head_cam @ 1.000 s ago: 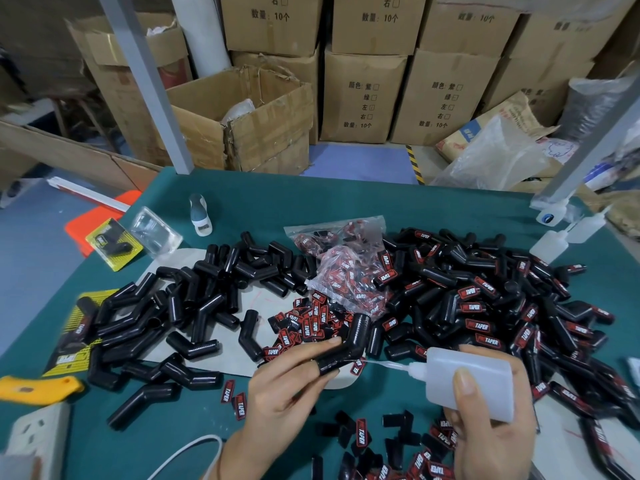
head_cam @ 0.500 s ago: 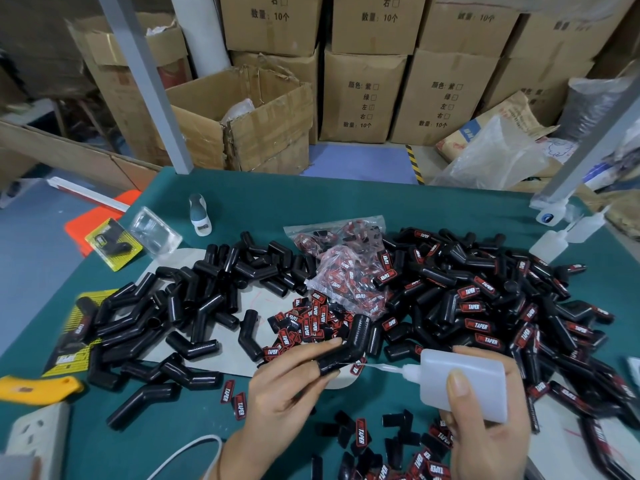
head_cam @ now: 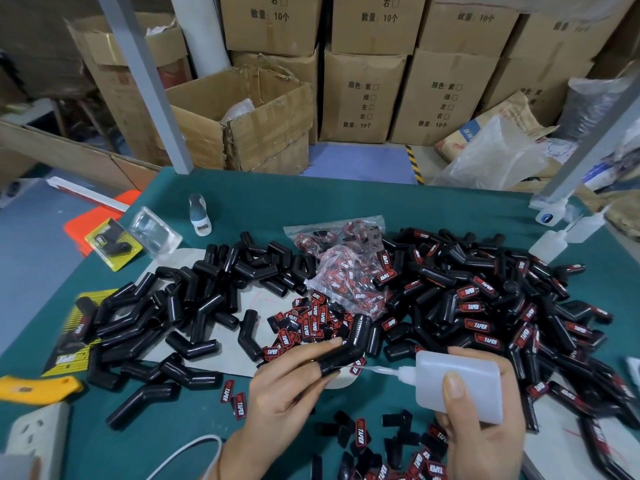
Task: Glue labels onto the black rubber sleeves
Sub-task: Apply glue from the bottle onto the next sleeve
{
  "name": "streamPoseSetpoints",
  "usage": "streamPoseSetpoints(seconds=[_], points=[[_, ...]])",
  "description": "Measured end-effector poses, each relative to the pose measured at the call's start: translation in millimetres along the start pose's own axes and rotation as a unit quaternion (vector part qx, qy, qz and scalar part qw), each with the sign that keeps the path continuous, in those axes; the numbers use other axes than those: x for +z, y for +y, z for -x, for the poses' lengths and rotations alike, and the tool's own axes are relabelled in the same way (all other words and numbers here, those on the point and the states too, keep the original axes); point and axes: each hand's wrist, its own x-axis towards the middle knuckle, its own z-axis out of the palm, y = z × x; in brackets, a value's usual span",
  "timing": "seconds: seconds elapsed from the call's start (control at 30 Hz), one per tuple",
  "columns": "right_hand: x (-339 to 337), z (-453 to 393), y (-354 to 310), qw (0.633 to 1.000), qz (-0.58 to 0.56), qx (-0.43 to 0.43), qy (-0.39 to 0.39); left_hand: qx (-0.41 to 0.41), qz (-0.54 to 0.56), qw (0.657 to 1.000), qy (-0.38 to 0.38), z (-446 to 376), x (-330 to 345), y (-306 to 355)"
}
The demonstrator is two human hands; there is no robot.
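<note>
My left hand pinches a bent black rubber sleeve low in the middle of the green table. My right hand grips a white squeeze glue bottle, and the bottle's thin nozzle touches the lower end of that sleeve. A heap of plain black sleeves lies to the left. A bigger heap of sleeves bearing red labels lies to the right. Loose red and black labels are scattered just beyond my left hand.
A clear bag of labels lies between the heaps. Spare glue bottles stand far right, a small bottle far left. A yellow knife and a white socket strip sit lower left. Cardboard boxes stand behind the table.
My right hand has brought the glue bottle a little to the left, so its nozzle now reaches the sleeve. My left hand with the sleeve has stayed put.
</note>
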Motion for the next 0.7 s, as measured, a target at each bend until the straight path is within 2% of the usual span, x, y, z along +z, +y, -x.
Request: streamPoseSetpoints(seconds=[0.7], points=[[-10, -9, 8, 1.0, -0.004, -0.006, 0.01, 0.026, -0.031, 0.999, -0.008, 1, -1, -4]])
